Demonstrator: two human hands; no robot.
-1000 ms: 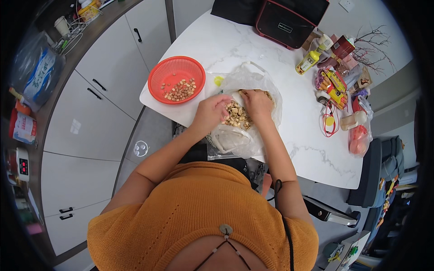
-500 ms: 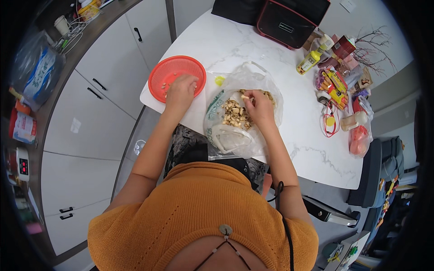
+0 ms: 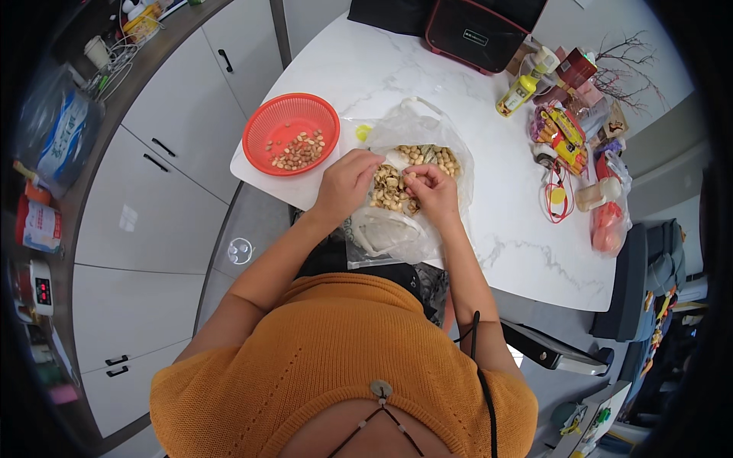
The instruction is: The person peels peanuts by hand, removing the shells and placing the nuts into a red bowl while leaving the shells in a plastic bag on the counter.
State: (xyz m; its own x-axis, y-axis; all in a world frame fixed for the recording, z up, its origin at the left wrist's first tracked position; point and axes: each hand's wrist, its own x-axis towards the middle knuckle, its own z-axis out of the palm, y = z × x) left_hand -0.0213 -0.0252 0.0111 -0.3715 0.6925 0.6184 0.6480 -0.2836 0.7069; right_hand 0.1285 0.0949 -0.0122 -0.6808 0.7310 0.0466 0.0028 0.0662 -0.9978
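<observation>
An open white plastic bag (image 3: 385, 237) lies on the table in front of me. Broken peanut shells (image 3: 391, 191) sit in its nearer left part, and whole unshelled peanuts (image 3: 431, 155) in its far right part. Over the bag, my right hand (image 3: 435, 195) pinches a pale peanut between thumb and fingertips. My left hand (image 3: 347, 183) hovers at the bag's left edge, fingers stretched toward the right hand, with nothing visible in it. Left of the bag stands a red plastic basket (image 3: 252, 145) with shelled peanut kernels (image 3: 299, 150) on its bottom.
A black and red appliance (image 3: 477, 34) stands at the table's back. Along the right side are a yellow bottle (image 3: 518, 95), snack packages (image 3: 561, 133), a red cord (image 3: 556, 206), a jar (image 3: 599, 195) and a bag with red contents (image 3: 607, 229). White cabinets (image 3: 153, 206) line the left.
My left hand has moved right, from over the red basket to the bag's left edge, uncovering the kernels. My right hand has shifted slightly nearer to me, still pinching a peanut.
</observation>
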